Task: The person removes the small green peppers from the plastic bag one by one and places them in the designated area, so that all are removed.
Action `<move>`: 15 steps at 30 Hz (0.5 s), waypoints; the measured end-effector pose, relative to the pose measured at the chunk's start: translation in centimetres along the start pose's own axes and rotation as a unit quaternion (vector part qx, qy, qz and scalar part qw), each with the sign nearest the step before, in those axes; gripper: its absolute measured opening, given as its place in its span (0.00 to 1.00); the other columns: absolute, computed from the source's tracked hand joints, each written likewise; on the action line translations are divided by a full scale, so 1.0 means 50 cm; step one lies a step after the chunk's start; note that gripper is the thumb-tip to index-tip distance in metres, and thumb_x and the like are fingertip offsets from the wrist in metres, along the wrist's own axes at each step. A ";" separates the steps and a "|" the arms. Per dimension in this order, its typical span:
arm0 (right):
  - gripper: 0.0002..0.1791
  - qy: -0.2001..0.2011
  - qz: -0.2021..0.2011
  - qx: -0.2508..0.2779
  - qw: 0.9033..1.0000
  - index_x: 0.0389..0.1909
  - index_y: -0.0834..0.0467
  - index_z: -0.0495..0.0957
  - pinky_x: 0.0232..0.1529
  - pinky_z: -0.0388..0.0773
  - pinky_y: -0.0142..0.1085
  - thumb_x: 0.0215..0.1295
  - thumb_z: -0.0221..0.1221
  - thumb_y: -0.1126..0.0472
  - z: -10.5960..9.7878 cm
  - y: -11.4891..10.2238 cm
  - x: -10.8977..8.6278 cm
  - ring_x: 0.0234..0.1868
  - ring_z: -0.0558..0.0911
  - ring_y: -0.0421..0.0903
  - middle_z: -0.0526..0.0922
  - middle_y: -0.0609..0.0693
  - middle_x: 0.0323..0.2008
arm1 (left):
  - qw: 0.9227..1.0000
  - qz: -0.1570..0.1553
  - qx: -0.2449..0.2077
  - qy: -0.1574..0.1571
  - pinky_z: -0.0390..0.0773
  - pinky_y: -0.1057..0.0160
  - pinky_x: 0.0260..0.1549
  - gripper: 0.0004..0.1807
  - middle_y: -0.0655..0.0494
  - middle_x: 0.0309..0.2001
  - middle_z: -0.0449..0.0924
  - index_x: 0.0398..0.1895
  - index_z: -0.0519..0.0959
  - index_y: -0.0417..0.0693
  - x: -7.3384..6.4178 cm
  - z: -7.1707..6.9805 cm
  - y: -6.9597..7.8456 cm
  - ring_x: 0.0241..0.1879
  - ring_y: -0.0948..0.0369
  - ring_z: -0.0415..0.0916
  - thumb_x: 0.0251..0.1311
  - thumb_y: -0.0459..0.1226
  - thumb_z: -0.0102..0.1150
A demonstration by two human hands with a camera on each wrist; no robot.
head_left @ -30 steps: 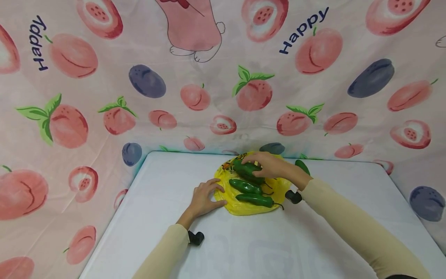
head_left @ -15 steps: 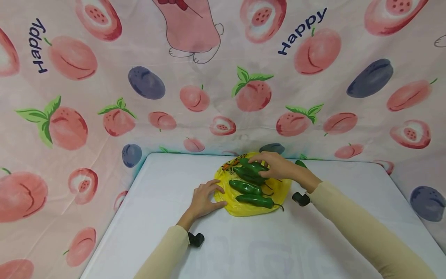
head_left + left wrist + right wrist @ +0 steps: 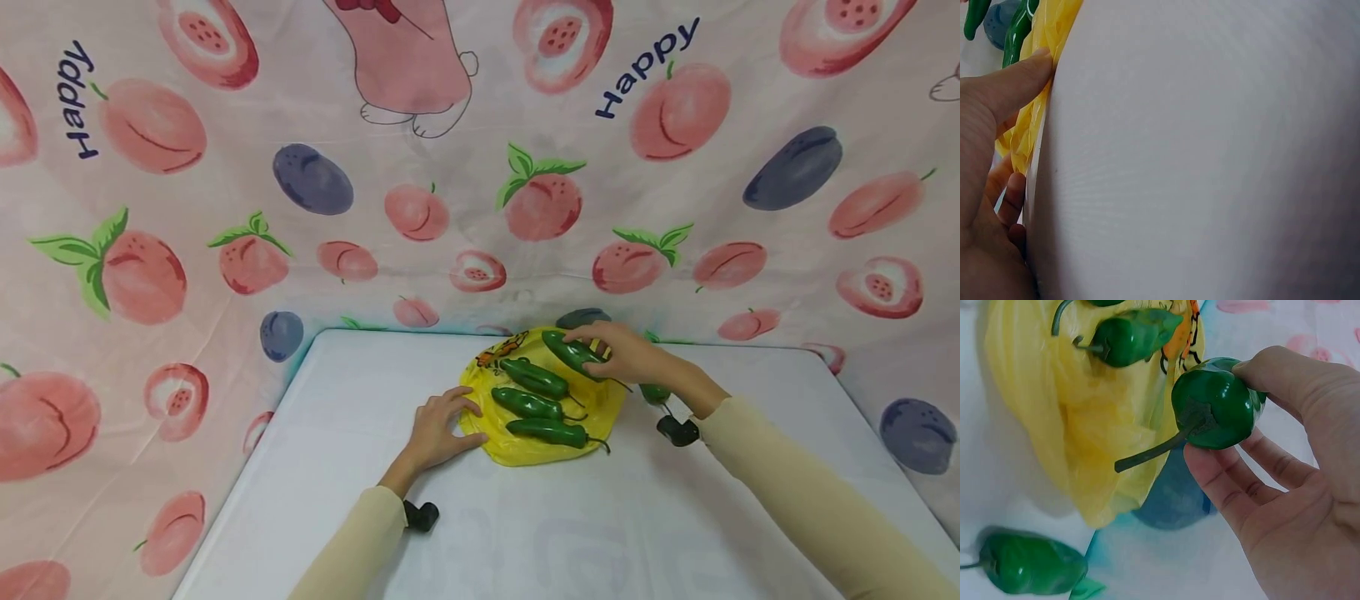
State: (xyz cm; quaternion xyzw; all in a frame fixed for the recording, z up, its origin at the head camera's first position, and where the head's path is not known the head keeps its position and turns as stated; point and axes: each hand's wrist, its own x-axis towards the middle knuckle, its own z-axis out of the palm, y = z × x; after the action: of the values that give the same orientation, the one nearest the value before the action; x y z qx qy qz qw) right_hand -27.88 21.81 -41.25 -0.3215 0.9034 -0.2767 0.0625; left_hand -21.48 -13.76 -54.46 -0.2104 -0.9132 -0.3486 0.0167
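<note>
My R hand (image 3: pixel 626 357) is pinching a long green pepper (image 3: pixel 568 352) by the yellow plastic bag (image 3: pixel 504 450); spread L hand (image 3: pixel 437 429) is touching bag, prob. stopping slips.

Soft, even light across the worktop (image 3: pixel 360 400), and there they are, small white glints on the green peppers (image 3: pixel 528 404)! A faint, soft-edged shadow falls just left of the right sleeve (image 3: pixel 817 492). Left wrist view now: greyer, hazy, fine banding over the worktop, darkness pooling at right. Right wrist view: muted light, peppers fairly sharp, patterned cloth (image 3: pixel 1310 322) blurring behind.
</note>
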 end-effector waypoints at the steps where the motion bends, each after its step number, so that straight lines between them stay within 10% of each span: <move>1: 0.26 0.005 -0.007 0.001 1.000 0.64 0.59 0.77 0.45 0.83 0.46 0.63 0.67 0.70 -0.004 0.003 -0.005 0.44 0.82 0.54 0.81 0.59 0.50 | 1.000 0.002 0.001 0.002 0.61 0.41 0.56 0.18 0.50 0.71 0.71 0.48 0.83 0.58 0.000 0.001 -0.001 0.62 0.45 0.68 0.57 0.50 0.75; 15: 0.27 0.045 0.017 -0.012 0.999 0.63 0.59 0.78 0.41 0.82 0.43 0.62 0.69 0.68 -0.043 0.052 -0.070 0.39 0.82 0.50 0.82 0.56 0.48 | 1.000 -0.007 -0.008 -0.003 0.62 0.41 0.55 0.18 0.52 0.71 0.71 0.47 0.83 0.58 0.001 -0.003 0.002 0.62 0.45 0.68 0.57 0.51 0.75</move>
State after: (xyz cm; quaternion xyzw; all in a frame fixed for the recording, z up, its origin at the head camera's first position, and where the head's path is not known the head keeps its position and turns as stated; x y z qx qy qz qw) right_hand -27.18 26.62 -41.10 -0.2945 0.9137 -0.2791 0.0227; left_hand -21.51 -13.75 -54.28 -0.2050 -0.9120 -0.3552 0.0100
